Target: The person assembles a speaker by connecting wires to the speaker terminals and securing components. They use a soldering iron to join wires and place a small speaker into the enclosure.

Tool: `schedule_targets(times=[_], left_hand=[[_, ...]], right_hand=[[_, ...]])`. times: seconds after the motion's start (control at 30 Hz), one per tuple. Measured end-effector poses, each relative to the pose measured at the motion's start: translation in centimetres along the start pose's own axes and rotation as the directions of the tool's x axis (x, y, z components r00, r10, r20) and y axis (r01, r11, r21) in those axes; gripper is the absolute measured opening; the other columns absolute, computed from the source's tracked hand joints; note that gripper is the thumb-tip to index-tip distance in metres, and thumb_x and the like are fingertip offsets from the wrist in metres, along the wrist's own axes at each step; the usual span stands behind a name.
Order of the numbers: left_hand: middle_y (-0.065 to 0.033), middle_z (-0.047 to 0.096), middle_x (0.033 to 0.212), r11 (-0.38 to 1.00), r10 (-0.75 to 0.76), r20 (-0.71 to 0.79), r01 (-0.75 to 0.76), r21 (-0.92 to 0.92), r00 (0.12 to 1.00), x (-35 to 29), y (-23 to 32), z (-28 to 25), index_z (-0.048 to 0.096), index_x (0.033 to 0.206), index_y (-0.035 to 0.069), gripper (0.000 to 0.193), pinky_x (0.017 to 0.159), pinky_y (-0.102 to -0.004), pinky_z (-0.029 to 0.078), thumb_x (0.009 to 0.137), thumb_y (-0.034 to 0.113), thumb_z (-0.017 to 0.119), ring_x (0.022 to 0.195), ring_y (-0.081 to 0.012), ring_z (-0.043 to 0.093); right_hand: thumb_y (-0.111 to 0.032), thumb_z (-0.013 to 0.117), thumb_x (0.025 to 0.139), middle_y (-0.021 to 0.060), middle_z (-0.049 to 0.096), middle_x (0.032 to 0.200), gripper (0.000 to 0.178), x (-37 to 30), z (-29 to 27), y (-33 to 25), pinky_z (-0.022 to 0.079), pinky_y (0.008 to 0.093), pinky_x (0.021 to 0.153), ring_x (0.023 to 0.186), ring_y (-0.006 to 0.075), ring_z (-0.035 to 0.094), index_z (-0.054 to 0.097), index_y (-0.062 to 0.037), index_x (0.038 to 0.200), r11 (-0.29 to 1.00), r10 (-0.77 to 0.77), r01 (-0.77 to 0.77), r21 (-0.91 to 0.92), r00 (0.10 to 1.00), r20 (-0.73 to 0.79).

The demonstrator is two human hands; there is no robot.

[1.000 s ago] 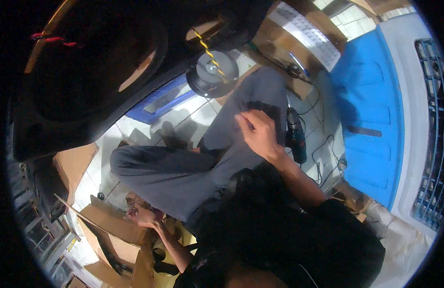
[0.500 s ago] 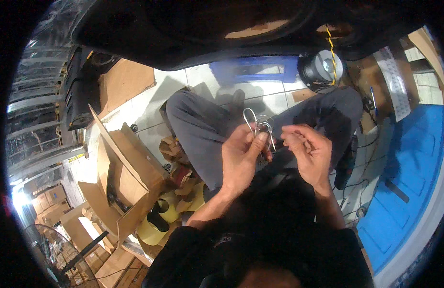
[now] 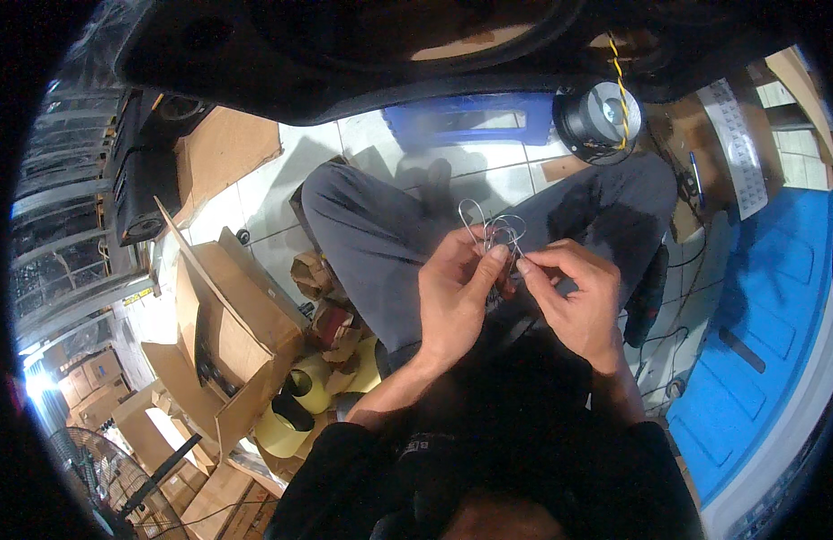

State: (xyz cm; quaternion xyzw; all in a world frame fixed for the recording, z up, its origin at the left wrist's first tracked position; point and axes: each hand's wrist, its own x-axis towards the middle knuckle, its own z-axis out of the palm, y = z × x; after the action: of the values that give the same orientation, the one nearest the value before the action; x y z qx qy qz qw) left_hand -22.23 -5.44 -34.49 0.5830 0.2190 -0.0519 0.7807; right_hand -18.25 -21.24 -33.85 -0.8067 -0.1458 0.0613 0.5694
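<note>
Left hand [image 3: 454, 297] and right hand [image 3: 574, 292] pinch looped wire [image 3: 490, 227].

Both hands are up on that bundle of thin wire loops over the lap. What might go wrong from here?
1. The wire loops stick up loosely above the left hand and right hand; held only at the fingertips, they may spring apart or tangle.
2. Anything dropped would likely land on the grey trousers or roll toward the cardboard boxes and yellow tape rolls, where it could be hard to find.
</note>
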Motion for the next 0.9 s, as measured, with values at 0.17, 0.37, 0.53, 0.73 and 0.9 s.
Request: schedule_targets(times=[0.17,0.37,0.53,0.73,0.9], left_hand=[[-0.0067,0.068,0.092,0.999,-0.007,-0.01,0.007,0.034,1.0,0.1,0.0,-0.2,0.057,0.123,-0.006,0.028,0.065,-0.0264,0.053,0.101,0.009,0.066,0.073,-0.0115,0.064],[-0.0037,0.069,0.088,0.978,-0.041,-0.031,0.046,0.204,0.999,-0.4,0.1,-1.1,0.066,0.117,-0.005,0.024,0.064,-0.0241,0.05,0.099,0.012,0.07,0.072,-0.0074,0.061],[-0.004,0.072,0.091,0.964,-0.056,0.122,0.022,0.266,0.991,-0.5,0.3,-2.0,0.07,0.109,-0.003,0.016,0.065,-0.0224,0.047,0.098,0.009,0.071,0.075,-0.0063,0.06],[-0.0049,0.072,0.091,0.98,-0.081,0.25,0.031,0.199,0.965,-0.4,0.3,-2.1,0.067,0.111,-0.004,0.019,0.077,-0.0256,0.051,0.099,0.01,0.07,0.083,-0.0079,0.063],[-0.0024,0.069,0.094,0.995,0.0,0.314,-0.031,0.093,0.949,-0.3,0.3,-2.0,0.06,0.119,-0.001,0.039,0.079,-0.0255,0.049,0.088,0.007,0.082,0.085,-0.0079,0.061]], right_hand=[[0.0,0.077,0.087,0.0103,0.069,0.081,0.008,0.0,0.2,0.3,0.051,0.0282,0.058,0.066,0.0163,0.066,0.07,0.0016,0.091,1.0,-0.03,0.03,-0.007,0.999,-0.026],[-0.001,0.076,0.088,0.009,0.069,0.08,0.007,-0.2,-0.7,0.3,0.05,0.0263,0.061,0.068,0.0138,0.065,0.07,0.0015,0.091,0.999,0.024,-0.028,-0.036,0.994,-0.109],[0.0,0.072,0.092,0.0027,0.068,0.081,0.005,0.3,-2.9,0.9,0.047,0.0215,0.063,0.071,0.0063,0.061,0.071,0.0038,0.096,0.91,0.25,-0.244,0.335,0.968,0.026],[-0.001,0.071,0.093,0.0032,0.065,0.075,0.007,0.3,-2.9,1.8,0.044,0.0208,0.059,0.066,0.0067,0.059,0.071,0.0053,0.096,0.828,0.282,-0.247,0.503,0.959,0.006],[-0.002,0.072,0.093,0.0039,0.065,0.074,0.007,0.1,-3.3,2.2,0.041,0.021,0.056,0.064,0.0069,0.058,0.071,0.0055,0.094,0.787,0.31,-0.223,0.575,0.949,-0.057]])
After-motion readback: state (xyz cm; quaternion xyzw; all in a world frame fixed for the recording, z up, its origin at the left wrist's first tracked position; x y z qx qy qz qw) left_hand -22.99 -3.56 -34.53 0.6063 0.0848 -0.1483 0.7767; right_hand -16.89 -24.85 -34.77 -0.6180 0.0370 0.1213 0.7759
